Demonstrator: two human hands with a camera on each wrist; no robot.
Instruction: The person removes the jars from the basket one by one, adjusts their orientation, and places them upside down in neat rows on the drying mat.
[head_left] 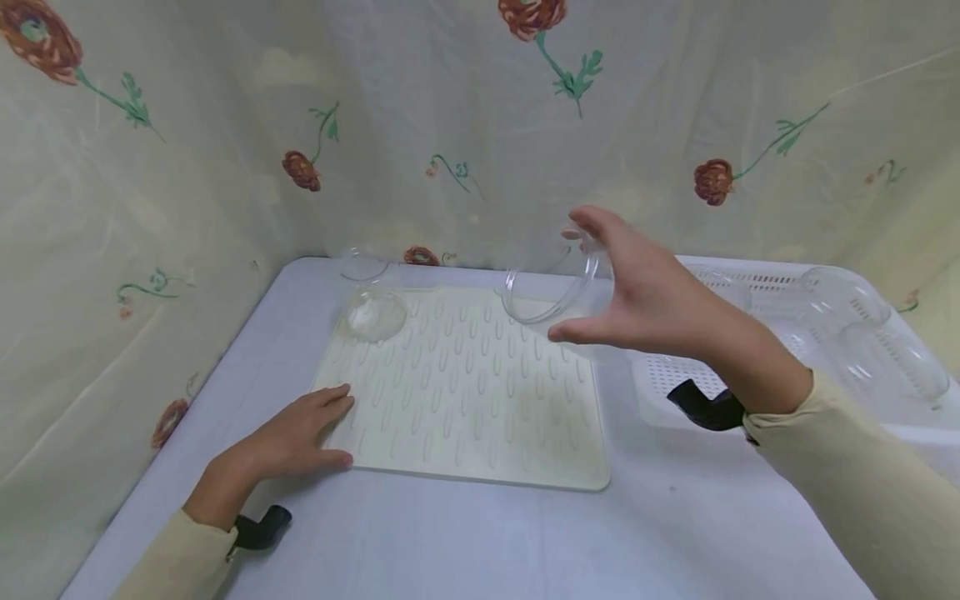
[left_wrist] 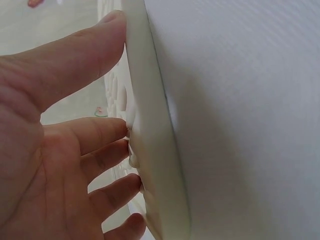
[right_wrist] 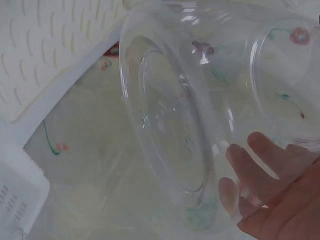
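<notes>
This looks a bit like a home, but I can't tell which room. Thin cloth with red-brown flowers and green stems hangs on the left, the right and the far side, so it feels like a little tent. Inside is a white table with a bumpy mat on it. At the right, a white basket with little holes has see-through dishes, like kitchen things.
</notes>
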